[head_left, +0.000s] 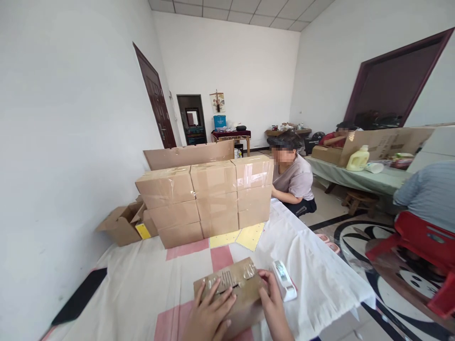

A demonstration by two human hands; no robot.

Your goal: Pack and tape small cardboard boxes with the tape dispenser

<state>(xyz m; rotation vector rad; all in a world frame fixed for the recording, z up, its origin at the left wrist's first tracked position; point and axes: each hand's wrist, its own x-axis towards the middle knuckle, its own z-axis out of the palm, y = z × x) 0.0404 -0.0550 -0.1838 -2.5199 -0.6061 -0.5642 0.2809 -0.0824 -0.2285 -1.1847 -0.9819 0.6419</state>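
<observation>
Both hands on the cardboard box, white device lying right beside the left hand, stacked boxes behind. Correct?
Not quite: the white device lies beside the right hand, not the left hand, as the head view shows. The rest stands: both hands on the cardboard box, stacked boxes behind.

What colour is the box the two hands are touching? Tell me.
The box is brown, with shiny clear tape on top; see the head view.

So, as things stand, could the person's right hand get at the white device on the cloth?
Probably yes: the right hand is on the near carton, close beside the white device, with nothing visible between them.
</observation>
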